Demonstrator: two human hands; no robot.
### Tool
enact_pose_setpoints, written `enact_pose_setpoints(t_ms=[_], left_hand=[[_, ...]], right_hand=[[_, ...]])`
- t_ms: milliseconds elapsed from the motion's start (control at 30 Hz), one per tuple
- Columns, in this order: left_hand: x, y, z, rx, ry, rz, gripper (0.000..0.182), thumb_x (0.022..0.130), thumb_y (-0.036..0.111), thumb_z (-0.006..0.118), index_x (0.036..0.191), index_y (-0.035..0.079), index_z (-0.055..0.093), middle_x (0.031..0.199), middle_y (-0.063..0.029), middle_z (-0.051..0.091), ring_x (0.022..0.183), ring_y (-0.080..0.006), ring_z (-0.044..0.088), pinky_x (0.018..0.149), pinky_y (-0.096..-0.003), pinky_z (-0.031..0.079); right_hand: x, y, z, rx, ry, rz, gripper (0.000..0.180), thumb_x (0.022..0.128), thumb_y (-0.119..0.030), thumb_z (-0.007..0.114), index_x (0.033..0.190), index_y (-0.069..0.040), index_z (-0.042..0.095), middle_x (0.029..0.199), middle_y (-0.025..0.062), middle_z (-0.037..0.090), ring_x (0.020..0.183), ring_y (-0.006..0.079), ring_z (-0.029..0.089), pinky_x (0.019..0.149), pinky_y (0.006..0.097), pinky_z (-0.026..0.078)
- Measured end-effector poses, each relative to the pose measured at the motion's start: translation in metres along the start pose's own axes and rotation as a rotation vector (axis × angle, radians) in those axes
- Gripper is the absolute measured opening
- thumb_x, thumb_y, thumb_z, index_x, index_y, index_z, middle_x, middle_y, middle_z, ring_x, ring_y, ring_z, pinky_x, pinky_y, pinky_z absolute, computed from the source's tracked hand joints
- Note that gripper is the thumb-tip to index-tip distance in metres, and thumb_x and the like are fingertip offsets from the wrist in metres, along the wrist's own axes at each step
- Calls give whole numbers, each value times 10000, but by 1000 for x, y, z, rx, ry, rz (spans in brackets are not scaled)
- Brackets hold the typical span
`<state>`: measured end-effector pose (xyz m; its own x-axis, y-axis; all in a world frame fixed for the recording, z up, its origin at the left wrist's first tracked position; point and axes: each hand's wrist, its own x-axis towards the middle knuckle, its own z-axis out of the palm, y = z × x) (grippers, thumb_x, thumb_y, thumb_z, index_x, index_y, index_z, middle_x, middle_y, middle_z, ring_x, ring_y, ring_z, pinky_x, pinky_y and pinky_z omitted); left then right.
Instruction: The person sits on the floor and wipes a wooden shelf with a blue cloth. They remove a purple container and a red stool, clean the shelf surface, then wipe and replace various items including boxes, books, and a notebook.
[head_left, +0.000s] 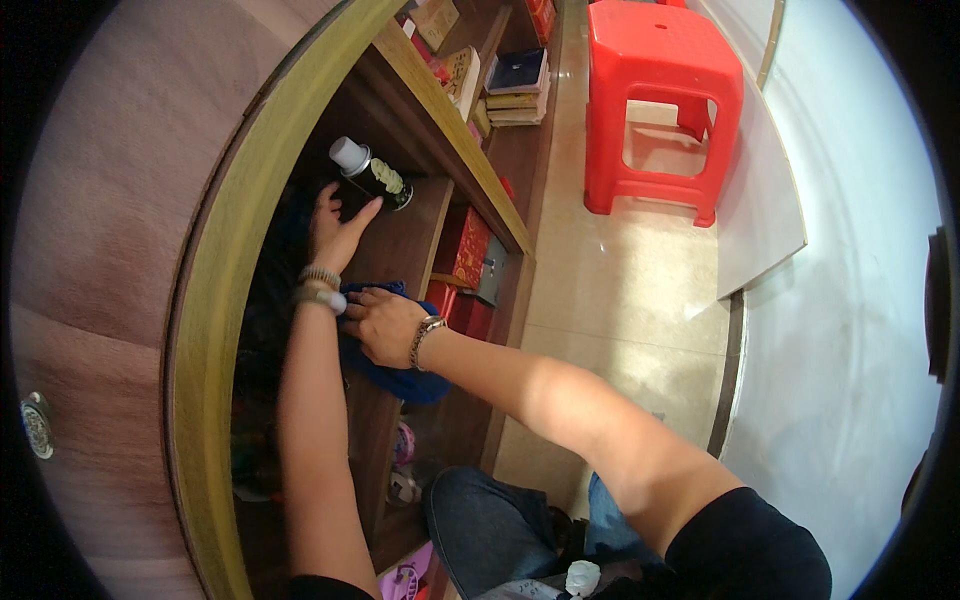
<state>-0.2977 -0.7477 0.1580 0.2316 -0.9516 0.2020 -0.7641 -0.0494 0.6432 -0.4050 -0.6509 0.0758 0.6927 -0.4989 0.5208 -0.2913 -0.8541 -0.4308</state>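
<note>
My left hand (341, 229) reaches into a wooden cabinet, its fingers spread beside a dark spray can (382, 182) with a white cap. A narrow gap or light contact lies between thumb and can; which one, I cannot tell. The can stands at the far end of a brown wooden shelf (390, 247). My right hand (386, 326) lies on a blue cloth (412, 382), pressing it against the same shelf. The cloth hangs partly over the shelf's front edge.
Below the shelf are a red patterned box (463, 244) and small items. Books (517, 90) fill the neighbouring compartment, past a wooden divider (465, 142). A red plastic stool (664, 45) stands on the tiled floor (585, 300), near a white wall (840, 300).
</note>
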Motion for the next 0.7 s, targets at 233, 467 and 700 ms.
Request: enact_pose_setpoints(t_ms=[233,467,700], left_hand=[[28,12,39,-239,-72,-132,693,678,331,898,1199,-15,598,1192,-137,652,1090,-248,626,957,-368,483],[36,14,50,-173,-156,-177,677,707,323,867,1208,-47,603,1249,-157,627,1147,-282,589,988,-387,447],[20,5,-15,-245,103,-109,568,737,288,859,1147,-34,636,1180,-126,652,1037,-219,623,893,-357,491]], right_hand=[[7,-2,5,73,115,-55,325,838,-216,587,1105,-47,666,1161,162,659,1153,310,569,1059,416,393],[6,5,21,41,176,-79,337,836,-234,582,1092,-35,675,1187,168,649,1162,304,566,1065,413,389],[12,6,4,9,-9,-37,389,824,-244,611,1142,-28,666,1306,170,582,1261,331,508,1115,432,357]])
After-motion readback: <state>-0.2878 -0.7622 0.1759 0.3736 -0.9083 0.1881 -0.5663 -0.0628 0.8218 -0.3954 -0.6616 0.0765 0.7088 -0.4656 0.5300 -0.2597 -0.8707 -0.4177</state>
